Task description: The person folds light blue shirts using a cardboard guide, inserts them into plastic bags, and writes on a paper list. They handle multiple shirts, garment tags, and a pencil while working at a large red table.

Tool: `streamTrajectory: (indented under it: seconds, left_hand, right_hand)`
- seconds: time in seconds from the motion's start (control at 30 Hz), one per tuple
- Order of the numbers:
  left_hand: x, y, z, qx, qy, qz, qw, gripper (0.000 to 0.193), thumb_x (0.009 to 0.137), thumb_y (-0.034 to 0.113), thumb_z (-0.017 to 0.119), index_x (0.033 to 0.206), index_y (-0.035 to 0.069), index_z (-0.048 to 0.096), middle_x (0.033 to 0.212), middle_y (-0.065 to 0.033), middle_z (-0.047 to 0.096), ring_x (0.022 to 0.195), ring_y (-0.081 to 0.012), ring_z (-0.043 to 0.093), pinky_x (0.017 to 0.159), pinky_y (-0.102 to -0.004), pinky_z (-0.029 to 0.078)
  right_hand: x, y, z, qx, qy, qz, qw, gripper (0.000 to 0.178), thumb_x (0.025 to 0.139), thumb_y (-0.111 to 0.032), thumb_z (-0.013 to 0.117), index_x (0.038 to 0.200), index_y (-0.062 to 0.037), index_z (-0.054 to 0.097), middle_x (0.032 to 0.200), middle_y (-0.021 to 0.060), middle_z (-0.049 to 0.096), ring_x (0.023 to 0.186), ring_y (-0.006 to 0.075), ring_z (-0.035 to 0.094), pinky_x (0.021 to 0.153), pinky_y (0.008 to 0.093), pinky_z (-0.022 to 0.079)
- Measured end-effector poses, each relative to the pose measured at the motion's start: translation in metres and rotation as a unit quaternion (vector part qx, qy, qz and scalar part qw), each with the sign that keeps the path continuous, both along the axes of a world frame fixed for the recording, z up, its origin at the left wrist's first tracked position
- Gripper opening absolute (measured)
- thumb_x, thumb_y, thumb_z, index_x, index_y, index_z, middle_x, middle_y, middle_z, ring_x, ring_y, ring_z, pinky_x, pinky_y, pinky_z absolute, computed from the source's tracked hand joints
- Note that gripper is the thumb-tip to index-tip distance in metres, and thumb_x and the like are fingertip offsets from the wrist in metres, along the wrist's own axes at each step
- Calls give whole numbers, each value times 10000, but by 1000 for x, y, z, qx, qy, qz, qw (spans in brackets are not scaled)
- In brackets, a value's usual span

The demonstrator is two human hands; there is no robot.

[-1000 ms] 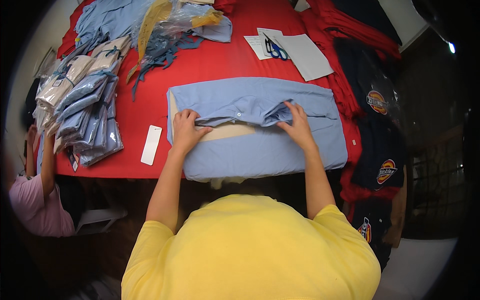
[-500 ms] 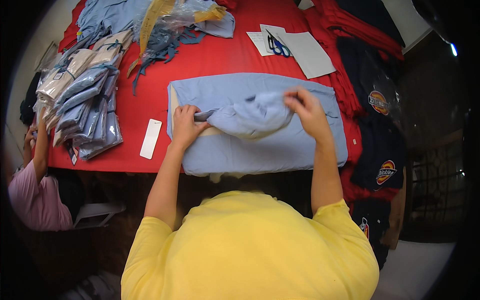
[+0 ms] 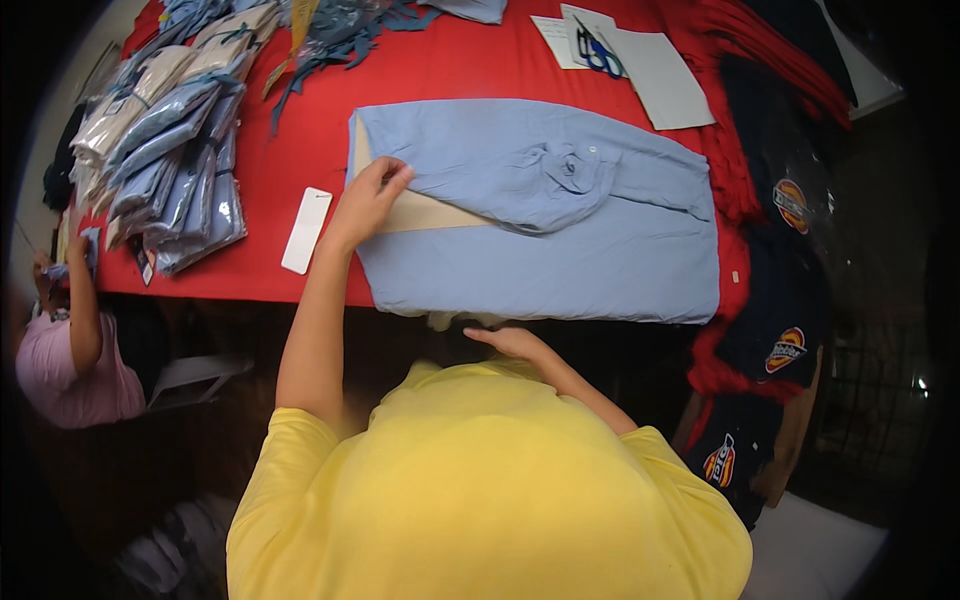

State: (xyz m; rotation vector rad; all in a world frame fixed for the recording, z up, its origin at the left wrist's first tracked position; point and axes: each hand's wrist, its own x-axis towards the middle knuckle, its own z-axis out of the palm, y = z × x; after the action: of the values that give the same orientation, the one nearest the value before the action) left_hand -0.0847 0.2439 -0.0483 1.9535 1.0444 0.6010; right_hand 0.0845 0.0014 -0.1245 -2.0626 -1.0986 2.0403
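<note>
A light blue garment [image 3: 620, 265] lies folded flat on the red cloth. A beige board or panel [image 3: 430, 213] shows at its left side. One blue layer is folded over it, with a bunched, twisted part [image 3: 570, 170] holding a small button-like spot near the middle. My left hand [image 3: 372, 200] is at the left edge of this layer, fingertips pinched at the cloth. Just below the table's front edge, my right hand [image 3: 508, 341] is held out low with its fingers stretched to the left, holding nothing visible. A white strip-shaped tag [image 3: 306, 231] lies left of the garment.
Bagged blue and beige garments [image 3: 185, 190] are stacked at the left. Blue-handled scissors [image 3: 600, 58] rest on papers [image 3: 660, 80] at the far right. Dark garments with round patches [image 3: 770, 290] line the right side. Another person in a pink top [image 3: 75, 365] sits at the left.
My right hand has let go of the bunched blue cloth and dropped below the table's front edge. That cloth now lies flatter across the garment. My left hand stays near the left edge.
</note>
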Motion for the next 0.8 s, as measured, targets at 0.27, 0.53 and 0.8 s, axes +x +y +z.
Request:
streamTrajectory:
  seconds: [0.27,0.53,0.8]
  left_hand:
    - [-24,25,1,-221,-108,-12,969,713,984,554,281,1182,-53,599,1207,-195,606,1194,-303,528,1040,-331,347]
    - [-8,16,7,-15,76,-11,997,383,876,184,616,1176,-50,566,1230,-218,572,1089,-316,591,918,-333,444]
    - [38,-7,-12,235,168,157,944,289,836,93,621,1085,-40,563,1128,-196,561,982,-389,560,846,-443,454]
  right_hand:
    - [40,94,108,246,65,127,959,571,920,-537,511,1122,-18,637,1191,156,619,1158,274,546,1040,359,367]
    - [70,100,120,456,144,-237,846,571,908,-328,583,1354,-10,419,1341,175,469,1244,341,449,1028,455,351]
    - [147,-99,37,416,-643,-186,615,255,813,-143,614,1055,-65,594,1085,131,556,1073,334,479,939,468,342]
